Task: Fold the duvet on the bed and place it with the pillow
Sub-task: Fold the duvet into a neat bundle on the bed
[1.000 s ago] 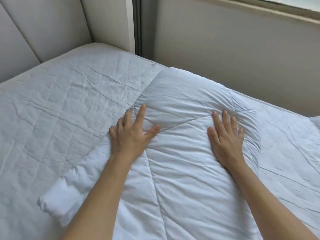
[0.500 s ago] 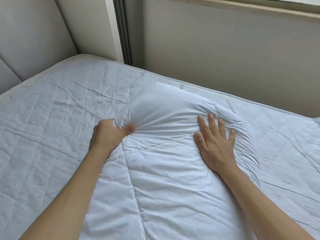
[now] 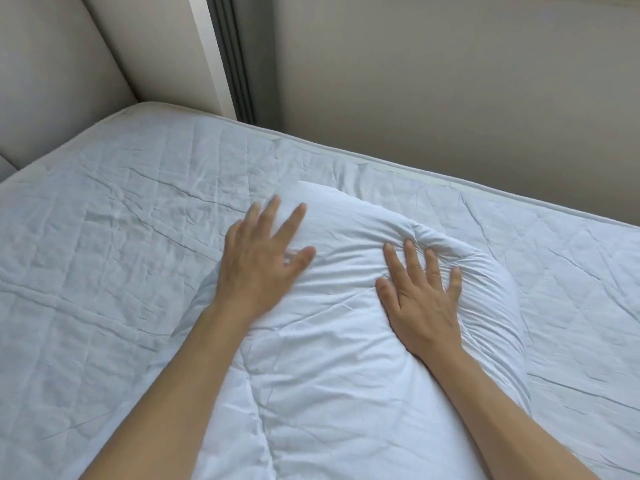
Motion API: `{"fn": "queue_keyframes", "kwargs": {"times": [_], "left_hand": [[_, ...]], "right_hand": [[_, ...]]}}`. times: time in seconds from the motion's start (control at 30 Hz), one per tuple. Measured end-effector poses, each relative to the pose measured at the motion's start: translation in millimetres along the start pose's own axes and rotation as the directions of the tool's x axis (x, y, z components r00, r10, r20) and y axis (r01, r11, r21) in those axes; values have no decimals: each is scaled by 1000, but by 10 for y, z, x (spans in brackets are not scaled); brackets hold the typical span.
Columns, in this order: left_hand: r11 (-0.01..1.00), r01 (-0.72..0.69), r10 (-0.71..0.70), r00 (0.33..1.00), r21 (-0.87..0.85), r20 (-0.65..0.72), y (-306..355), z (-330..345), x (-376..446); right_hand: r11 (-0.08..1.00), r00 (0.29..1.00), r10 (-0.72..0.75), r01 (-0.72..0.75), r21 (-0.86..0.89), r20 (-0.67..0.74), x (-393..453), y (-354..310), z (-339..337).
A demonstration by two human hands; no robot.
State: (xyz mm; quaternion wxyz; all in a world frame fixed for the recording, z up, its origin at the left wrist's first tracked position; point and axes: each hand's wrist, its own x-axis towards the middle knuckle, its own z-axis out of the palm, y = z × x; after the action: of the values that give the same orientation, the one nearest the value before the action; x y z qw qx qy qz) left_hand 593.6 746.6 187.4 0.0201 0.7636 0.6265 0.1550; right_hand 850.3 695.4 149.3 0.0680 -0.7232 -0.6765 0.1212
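A white duvet [image 3: 339, 368], folded into a thick puffy bundle, lies on the quilted mattress [image 3: 114, 271] and runs from the bottom edge of the view to the bed's middle. My left hand [image 3: 263, 261] lies flat on its far left part, fingers spread and straight, slightly blurred. My right hand [image 3: 420, 296] presses flat on the far right part, fingers spread, and the fabric bunches into wrinkles in front of them. No pillow is in view.
A padded beige headboard [image 3: 52, 71] rises at the upper left. A wall [image 3: 450, 98] runs close along the bed's far side, with a dark vertical gap [image 3: 232, 57] at the corner. Bare mattress shows left and right of the duvet.
My left hand, which gripped the duvet's left edge half a second ago, has let go and now lies flat on top. My right hand stays pressed down. The view has shifted slightly.
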Motion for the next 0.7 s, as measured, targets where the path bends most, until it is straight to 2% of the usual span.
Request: {"fn": "queue_keyframes", "kwargs": {"times": [0.07, 0.13, 0.43, 0.6, 0.7], "left_hand": [[993, -81, 68, 986, 81, 151, 203, 139, 284], [989, -70, 40, 975, 132, 220, 187, 349, 385], [997, -17, 1, 980, 76, 200, -129, 827, 256], [994, -1, -26, 971, 111, 239, 38, 540, 168], [998, 5, -23, 957, 65, 290, 156, 215, -254]], "right_hand": [[1000, 1000, 8, -8, 11, -9, 1, 30, 16], [1000, 1000, 15, -15, 7, 0, 20, 46, 29], [998, 1000, -1, -1, -60, -32, 38, -60, 274], [999, 1000, 7, -6, -34, 29, -4, 5, 178], [1000, 997, 15, -15, -4, 76, -153, 14, -24]]}}
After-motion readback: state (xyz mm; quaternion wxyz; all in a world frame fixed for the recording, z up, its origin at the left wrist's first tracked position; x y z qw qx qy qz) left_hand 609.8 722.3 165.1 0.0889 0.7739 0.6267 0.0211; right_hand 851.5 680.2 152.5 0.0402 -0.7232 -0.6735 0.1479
